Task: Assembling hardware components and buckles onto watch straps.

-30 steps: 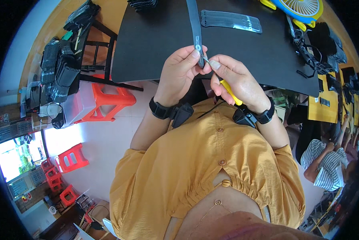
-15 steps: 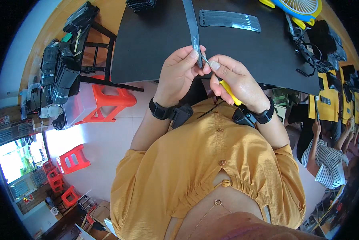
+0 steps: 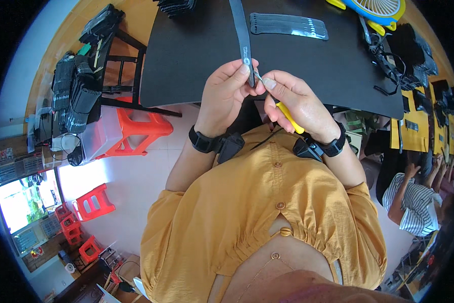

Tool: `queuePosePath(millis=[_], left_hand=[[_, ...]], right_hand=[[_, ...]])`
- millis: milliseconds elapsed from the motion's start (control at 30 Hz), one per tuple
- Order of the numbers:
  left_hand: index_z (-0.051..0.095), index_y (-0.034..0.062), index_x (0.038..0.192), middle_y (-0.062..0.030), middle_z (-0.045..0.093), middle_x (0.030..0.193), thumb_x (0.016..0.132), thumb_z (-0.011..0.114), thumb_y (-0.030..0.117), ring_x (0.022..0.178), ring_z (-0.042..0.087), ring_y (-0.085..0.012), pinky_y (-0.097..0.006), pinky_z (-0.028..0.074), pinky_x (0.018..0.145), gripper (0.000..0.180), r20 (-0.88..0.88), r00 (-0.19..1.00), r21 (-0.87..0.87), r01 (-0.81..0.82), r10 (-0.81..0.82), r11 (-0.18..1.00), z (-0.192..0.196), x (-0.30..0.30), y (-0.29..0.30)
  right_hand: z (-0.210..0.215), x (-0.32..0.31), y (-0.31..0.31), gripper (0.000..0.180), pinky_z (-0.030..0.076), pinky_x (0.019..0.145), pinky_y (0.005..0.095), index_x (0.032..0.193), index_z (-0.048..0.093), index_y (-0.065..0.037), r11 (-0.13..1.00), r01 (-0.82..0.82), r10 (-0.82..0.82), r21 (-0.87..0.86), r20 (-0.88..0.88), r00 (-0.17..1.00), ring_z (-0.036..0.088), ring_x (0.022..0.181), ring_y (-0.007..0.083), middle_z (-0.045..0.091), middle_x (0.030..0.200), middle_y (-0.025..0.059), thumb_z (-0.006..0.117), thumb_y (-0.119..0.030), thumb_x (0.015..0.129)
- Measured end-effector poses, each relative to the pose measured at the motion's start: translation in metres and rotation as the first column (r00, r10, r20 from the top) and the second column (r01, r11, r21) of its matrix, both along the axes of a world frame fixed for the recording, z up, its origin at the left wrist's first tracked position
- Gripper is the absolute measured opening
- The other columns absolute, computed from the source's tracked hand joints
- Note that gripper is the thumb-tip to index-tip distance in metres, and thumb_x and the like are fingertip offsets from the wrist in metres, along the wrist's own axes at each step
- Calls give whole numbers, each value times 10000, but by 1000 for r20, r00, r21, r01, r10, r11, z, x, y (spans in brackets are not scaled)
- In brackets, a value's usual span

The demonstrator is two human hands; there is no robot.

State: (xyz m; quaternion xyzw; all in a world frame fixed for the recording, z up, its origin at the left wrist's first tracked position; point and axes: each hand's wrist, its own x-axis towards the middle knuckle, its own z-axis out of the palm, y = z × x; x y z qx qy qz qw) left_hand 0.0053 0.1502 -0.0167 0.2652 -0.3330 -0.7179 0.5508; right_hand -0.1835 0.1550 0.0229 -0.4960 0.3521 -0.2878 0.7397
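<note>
My left hand [image 3: 229,93] pinches the near end of a long dark grey strap [image 3: 243,35] that runs away from me across the black table [image 3: 196,55]. My right hand [image 3: 297,103] grips a yellow-handled small tool [image 3: 287,115], whose thin metal tip touches the strap end between my two thumbs. Both hands are held close together just above the table's near edge. Each wrist wears a black band with a small black device.
A row of flat dark straps [image 3: 289,25] lies farther back on the table. A blue and yellow fan [image 3: 376,10] and black cables [image 3: 383,55] sit at the right. An orange stool [image 3: 136,129] stands left. A person in a striped shirt [image 3: 406,202] sits at right.
</note>
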Motion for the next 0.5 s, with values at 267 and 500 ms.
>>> queuePosePath(millis=[267, 500], left_hand=[[647, -40, 1110, -70, 671, 892, 982, 574, 112, 758, 629, -126, -267, 530, 723, 212, 204, 974, -44, -94, 101, 995, 2, 1, 3], [638, -71, 1088, -128, 678, 974, 968, 585, 86, 789, 657, -161, -285, 548, 722, 204, 343, 935, -72, -64, 85, 995, -3, 12, 2]], right_hand=[[1, 4, 5, 248, 348, 349, 211, 1051, 572, -63, 999, 4, -12, -53, -150, 989, 434, 375, 57, 547, 613, 13, 385, -225, 1056], [2, 3, -1, 231, 382, 379, 236, 1036, 565, -52, 997, -50, 36, -54, -241, 970, 456, 397, 81, 544, 609, 21, 396, -209, 1050]])
